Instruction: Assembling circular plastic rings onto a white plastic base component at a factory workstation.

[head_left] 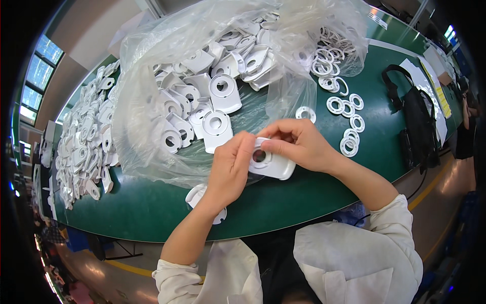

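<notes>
Both hands meet over the green table around a white plastic housing (279,166) with a round hole. My left hand (234,163) pinches its left rim, and my right hand (298,144) grips its top edge with thumb and fingers. Whether a separate ring sits in the hole is hard to make out. Partly behind my left wrist lies another white plastic part (196,195). Just beyond my right hand rests a single white ring (305,114). Past my hands, several like housings (217,124) lie loose in an opened clear plastic bag (147,152).
A heap of white parts (83,147) covers the table's left side. More rings (349,142) lie to the right, below a bagged pile of rings (331,55). A black bag (417,121) with a strap sits at the right edge of the green table (136,213).
</notes>
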`<state>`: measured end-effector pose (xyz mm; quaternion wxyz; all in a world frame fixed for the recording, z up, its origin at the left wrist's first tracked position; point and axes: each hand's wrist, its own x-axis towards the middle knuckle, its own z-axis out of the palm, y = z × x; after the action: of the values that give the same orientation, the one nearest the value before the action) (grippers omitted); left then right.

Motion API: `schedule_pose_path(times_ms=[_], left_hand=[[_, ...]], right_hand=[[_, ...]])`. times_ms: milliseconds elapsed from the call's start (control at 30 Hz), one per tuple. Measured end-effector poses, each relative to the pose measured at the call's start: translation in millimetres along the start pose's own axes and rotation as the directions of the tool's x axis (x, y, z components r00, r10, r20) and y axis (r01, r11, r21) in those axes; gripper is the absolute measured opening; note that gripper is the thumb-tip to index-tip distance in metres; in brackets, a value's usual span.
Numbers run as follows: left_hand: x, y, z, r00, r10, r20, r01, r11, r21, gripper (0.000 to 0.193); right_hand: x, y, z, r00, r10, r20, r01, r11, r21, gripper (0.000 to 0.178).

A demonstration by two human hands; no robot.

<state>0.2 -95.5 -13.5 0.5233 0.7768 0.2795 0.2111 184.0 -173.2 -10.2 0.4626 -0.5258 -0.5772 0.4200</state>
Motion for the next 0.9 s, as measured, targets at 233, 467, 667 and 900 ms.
schedule_pose_path(times_ms=[233, 467, 667, 900], left_hand=[[-5, -2, 34, 0.99, -0.141, -0.001, 0.121, 0.851, -0.51, 0.035], [-5, -5, 29, 0.994, -0.09, 0.055, 0.099, 0.974, -0.205, 0.038], [1, -4, 14, 0.967, -0.201, 0.159, 0.251, 0.865, -0.434, 0.041], [-4, -1, 25, 0.977, -0.146, 0.156, 0.204, 0.857, -0.473, 0.043]], right_hand=[[8, 13, 7, 0.971, 0.128, -0.204, -0.038, 0.918, 0.394, 0.018], [4, 12, 13, 0.942, 0.227, -0.249, -0.174, 0.96, 0.218, 0.024], [2, 6, 6, 0.973, 0.041, -0.229, -0.028, 0.998, 0.057, 0.026], [6, 9, -1, 0.95, 0.172, -0.26, -0.118, 0.97, 0.212, 0.014]])
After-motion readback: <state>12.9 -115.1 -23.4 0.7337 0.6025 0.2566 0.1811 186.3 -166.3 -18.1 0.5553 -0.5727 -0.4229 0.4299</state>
